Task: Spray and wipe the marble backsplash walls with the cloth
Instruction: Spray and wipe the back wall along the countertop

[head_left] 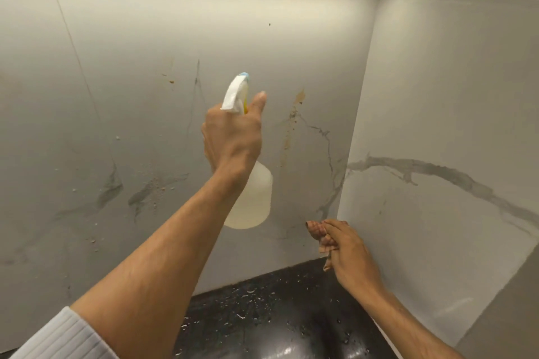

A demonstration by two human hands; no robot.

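At the backsplash corner, spraying.
Left hand (232, 137) grips upright spray bottle (250, 198), brown stain (293, 122) at its three o'clock; right hand (344, 248) clutches cloth (316, 232).

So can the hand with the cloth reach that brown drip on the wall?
Probably yes. The right hand holds the cloth low by the corner, and the brown drip runs down the back wall above it. Nothing lies between; the spray bottle hangs just to the left.

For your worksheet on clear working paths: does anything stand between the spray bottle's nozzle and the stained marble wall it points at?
Nothing visible does. The left hand holds the spray bottle up, nozzle toward the back wall, with only open air before the brown streak. The right hand holds the cloth lower, near the corner.
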